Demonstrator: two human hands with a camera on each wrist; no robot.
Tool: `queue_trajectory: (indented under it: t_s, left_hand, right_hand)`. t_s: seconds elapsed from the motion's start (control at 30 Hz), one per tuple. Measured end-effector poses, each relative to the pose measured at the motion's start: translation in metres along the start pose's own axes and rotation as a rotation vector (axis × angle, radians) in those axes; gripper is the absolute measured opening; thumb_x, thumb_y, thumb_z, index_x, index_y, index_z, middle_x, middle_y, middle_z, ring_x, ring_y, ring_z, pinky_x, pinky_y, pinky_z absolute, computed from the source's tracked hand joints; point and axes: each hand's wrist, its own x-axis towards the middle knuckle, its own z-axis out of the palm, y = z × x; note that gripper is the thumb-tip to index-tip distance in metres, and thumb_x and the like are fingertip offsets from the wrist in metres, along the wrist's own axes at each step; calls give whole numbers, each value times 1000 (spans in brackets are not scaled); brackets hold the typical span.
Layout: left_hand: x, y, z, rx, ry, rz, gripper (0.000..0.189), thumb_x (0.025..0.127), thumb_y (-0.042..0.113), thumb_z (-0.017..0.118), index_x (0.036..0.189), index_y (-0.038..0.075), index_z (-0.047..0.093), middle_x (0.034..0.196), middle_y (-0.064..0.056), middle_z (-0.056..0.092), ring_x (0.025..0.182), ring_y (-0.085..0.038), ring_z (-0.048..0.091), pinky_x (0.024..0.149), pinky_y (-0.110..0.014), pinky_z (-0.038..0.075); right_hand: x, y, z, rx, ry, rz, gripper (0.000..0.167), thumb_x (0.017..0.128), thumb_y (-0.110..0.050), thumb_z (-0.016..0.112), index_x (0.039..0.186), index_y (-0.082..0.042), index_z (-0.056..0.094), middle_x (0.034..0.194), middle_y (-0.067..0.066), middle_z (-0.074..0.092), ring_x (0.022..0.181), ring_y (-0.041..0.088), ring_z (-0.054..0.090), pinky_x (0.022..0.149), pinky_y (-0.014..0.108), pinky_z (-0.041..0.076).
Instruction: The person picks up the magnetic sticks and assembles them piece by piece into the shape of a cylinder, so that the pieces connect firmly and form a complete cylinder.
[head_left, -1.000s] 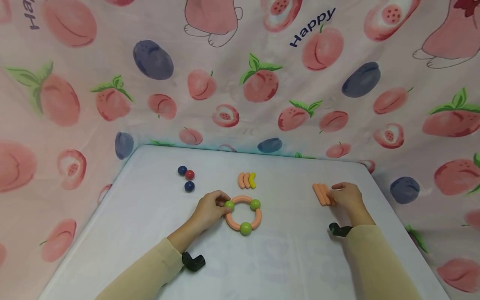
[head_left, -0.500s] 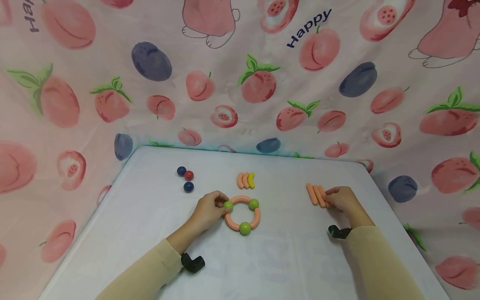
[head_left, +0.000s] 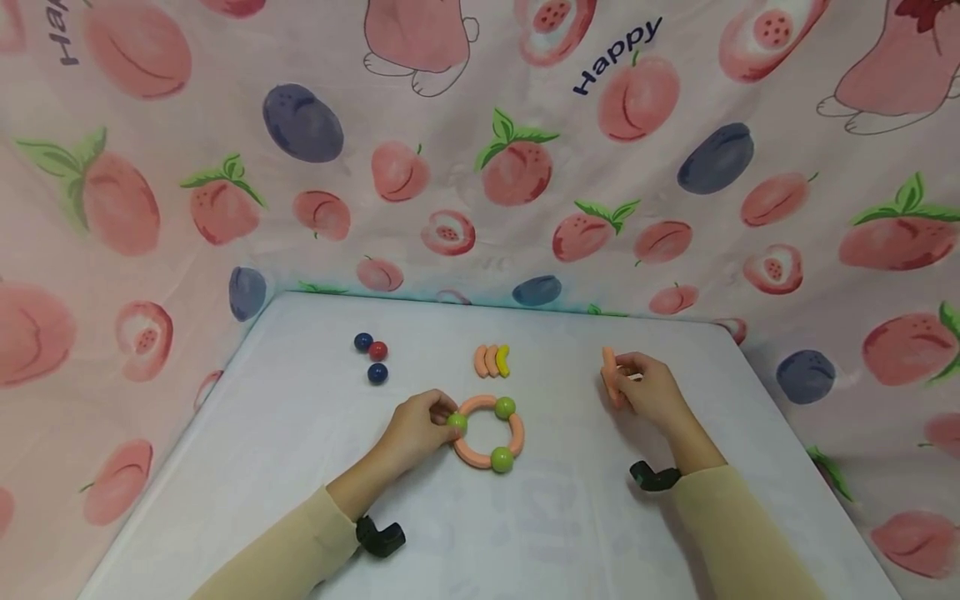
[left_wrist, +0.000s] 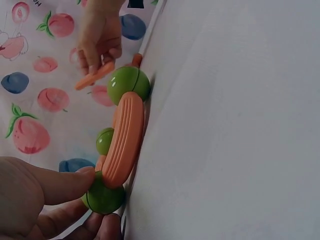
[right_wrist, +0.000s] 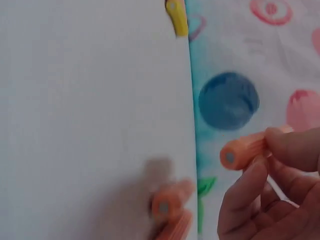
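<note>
Thumb and fingers of my left hand [head_left: 416,427] pinch a green ball [left_wrist: 105,197] on the left side of a ring. This ring joins green balls with curved orange rods [left_wrist: 125,140] and looks close to the white tabletop. My right hand [head_left: 654,396] pinches a straight orange stick [right_wrist: 245,150] between thumb and fingers, raised off the table. A grey round spot marks the stick's near end. Lower in the right wrist view, other orange sticks [right_wrist: 167,205] lie on the table; in the head view the hand and held stick mostly hide them.
Behind the ring lie two curved orange rods [head_left: 486,362] beside a curved yellow rod [head_left: 503,362]. Two dark blue balls [head_left: 377,373] and a red ball [head_left: 378,351] sit at the back left. A fruit-printed cloth [head_left: 450,183] rises along the table's back edge.
My right hand has drawn the orange sticks leftward, then lifted one of them. The ring has turned slightly and shifted a little with my left hand, which keeps its pinch.
</note>
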Motion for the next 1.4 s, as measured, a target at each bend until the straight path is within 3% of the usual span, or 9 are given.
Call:
queue_trajectory:
  t_s: [0.17,0.37,0.67,0.83,1.1,1.23,1.4]
  left_hand:
    - [-5,2,-1,-3,-11,4,25,90,15,87,112,14,74,102,1,73,96,-15,68,85,-33,59]
    - [-11,6,-1,-21,-38,2,24,90,12,86,111,13,75,102,0,75,95,-14,69,85,-32,59]
    - [-15,9,2,-87,-82,15,26,90,2,81,114,7,73,107,-4,76,94,-14,71,85,-32,63]
    - [-18,11,3,-113,-111,13,26,91,2,80,115,6,73,107,-5,76,94,-14,72,84,-32,63]
    - [-19,18,3,-65,-113,31,24,90,5,80,113,6,73,102,-4,76,91,-15,70,79,-29,58]
    - [-10,26,6,-21,-72,25,22,91,9,79,112,7,73,105,-4,75,93,-16,69,81,-31,59]
    - [11,36,14,10,-63,39,27,95,15,80,120,8,72,118,-7,74,102,-20,69,82,-34,61]
  right_hand:
    - [-4,-20,31,109,-25,-109,34,102,-11,70,132,2,62,114,17,65,80,15,66,63,27,59]
    - [-11,-39,69,189,-86,-123,28,100,-15,77,124,-6,65,116,13,68,87,23,73,69,30,62]
    - [-19,-59,99,260,-120,-226,26,96,-9,80,119,-8,69,117,15,70,93,38,72,68,31,61]
    - [-19,-60,108,255,-134,-230,24,96,-7,80,118,-8,70,116,14,71,91,35,72,67,32,62]
    - [-19,-64,110,203,-131,-196,26,95,-8,80,119,-12,71,115,11,72,91,22,70,70,37,64]
    - [-17,-59,102,160,-119,-198,31,96,-10,80,125,-14,71,120,11,72,95,21,69,70,34,62]
    - [-13,-45,86,129,-81,-201,35,96,-5,77,130,-6,69,121,16,73,93,21,70,65,30,61]
